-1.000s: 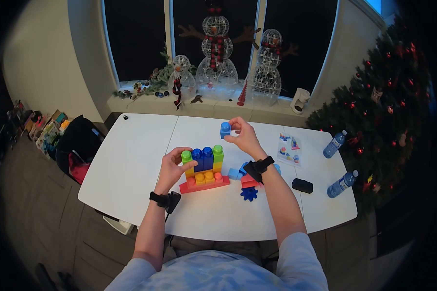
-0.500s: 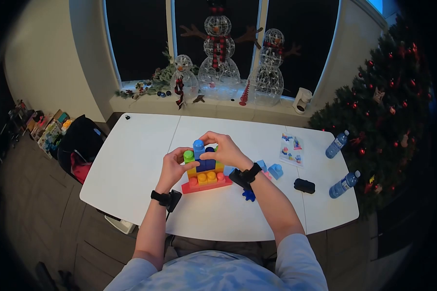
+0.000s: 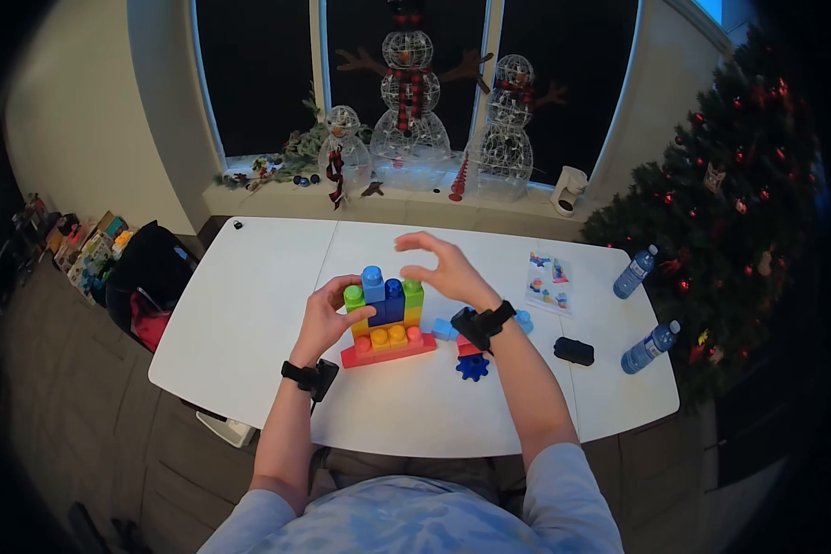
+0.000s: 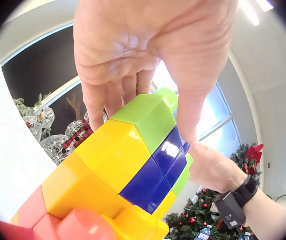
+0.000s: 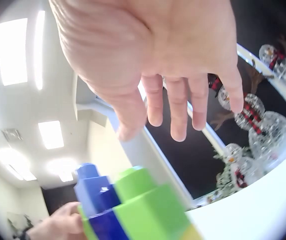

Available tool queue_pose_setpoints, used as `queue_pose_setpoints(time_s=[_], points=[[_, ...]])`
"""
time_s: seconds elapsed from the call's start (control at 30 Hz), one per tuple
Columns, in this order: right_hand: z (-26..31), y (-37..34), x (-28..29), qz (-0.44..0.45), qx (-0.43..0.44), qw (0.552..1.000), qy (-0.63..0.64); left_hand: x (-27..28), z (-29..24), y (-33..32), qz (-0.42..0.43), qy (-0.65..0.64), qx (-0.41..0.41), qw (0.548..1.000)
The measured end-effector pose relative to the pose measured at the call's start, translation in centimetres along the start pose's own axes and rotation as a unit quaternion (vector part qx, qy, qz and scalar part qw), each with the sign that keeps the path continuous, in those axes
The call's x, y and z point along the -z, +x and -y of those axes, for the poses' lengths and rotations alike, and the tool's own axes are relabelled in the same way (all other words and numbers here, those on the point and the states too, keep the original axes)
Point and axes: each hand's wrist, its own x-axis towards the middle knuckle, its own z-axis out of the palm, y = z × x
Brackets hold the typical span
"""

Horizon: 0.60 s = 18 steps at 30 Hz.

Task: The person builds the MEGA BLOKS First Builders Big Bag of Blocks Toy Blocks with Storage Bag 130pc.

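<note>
A toy structure of large building blocks stands on the white table (image 3: 240, 342). Its long red base (image 3: 388, 353) carries orange and yellow blocks, with dark blue blocks (image 3: 394, 303) between two green ones. On top at the left sits a light blue block (image 3: 372, 283). My left hand (image 3: 326, 314) holds the structure's left side, thumb in front and fingers behind the left green block (image 4: 145, 117). Just above the right green block (image 5: 150, 210), my right hand (image 3: 451, 273) is in the air with its fingers spread and nothing in them.
Right of the structure lie light blue and red blocks (image 3: 467, 348) and a dark blue gear (image 3: 473, 367). Farther right are a picture sheet (image 3: 549, 284), a black case (image 3: 573, 351) and two water bottles (image 3: 635, 273). Wire snowmen (image 3: 410, 102) stand on the window ledge behind.
My right hand brought the light blue block left onto the structure's top, let go of it, and drew back up and right. My left hand has kept its hold.
</note>
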Motion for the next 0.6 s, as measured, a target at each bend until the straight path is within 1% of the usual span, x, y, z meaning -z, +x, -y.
queue_pose_setpoints(time_s=[0.03,0.07,0.13,0.17,0.2,0.23,0.27,0.3,0.33,0.4,0.47,0.5,0.57,0.6], points=[[-1.0,-0.3,1.3,-0.055,0.008,0.998,-0.019,-0.1,-0.2,0.0,0.001,-0.003,0.001,1.0],[-1.8,-1.0,2.5,-0.062,-0.014,0.995,-0.082,-0.1,-0.4,0.1,0.0,-0.011,-0.012,1.0],[-4.4,-2.6,4.1,0.03,-0.133,0.974,-0.18,-0.1,-0.3,0.3,0.004,-0.02,-0.026,0.999],[-5.6,-3.5,3.9,0.027,-0.135,0.973,-0.182,-0.2,-0.3,0.5,0.0,-0.023,-0.034,0.999],[-6.7,-4.8,3.4,0.054,-0.155,0.949,-0.269,-0.3,-0.2,0.6,-0.003,-0.027,-0.042,0.999],[-7.6,-5.8,3.0,0.083,-0.173,0.916,-0.354,-0.3,-0.2,0.7,-0.001,-0.03,-0.043,0.999],[-8.1,-6.4,2.4,0.083,-0.175,0.914,-0.356,-0.3,-0.3,0.8,-0.005,-0.022,-0.024,0.999],[-8.6,-6.8,1.6,0.062,-0.214,0.893,-0.391,-0.4,-0.3,0.8,-0.01,-0.013,-0.005,1.0],[-9.3,-7.2,0.9,0.04,-0.252,0.869,-0.423,-0.5,-0.1,0.8,-0.011,-0.014,-0.003,1.0],[-10.7,-7.8,-0.1,0.029,-0.241,0.867,-0.434,-0.4,0.2,0.8,-0.016,-0.013,-0.013,1.0],[-10.4,-7.7,-1.3,0.047,-0.266,0.844,-0.463,-0.4,0.3,0.8,-0.019,-0.014,-0.015,1.0],[-10.4,-7.6,-1.7,0.048,-0.264,0.845,-0.462,-0.4,0.3,0.8,-0.021,-0.018,-0.019,0.999],[-11.0,-7.4,-2.4,0.047,-0.304,0.831,-0.464,-0.3,0.5,0.9,-0.024,-0.016,-0.019,0.999],[-11.4,-7.3,-2.6,0.048,-0.303,0.831,-0.463,-0.4,0.7,0.9,-0.026,-0.015,-0.02,0.999]])
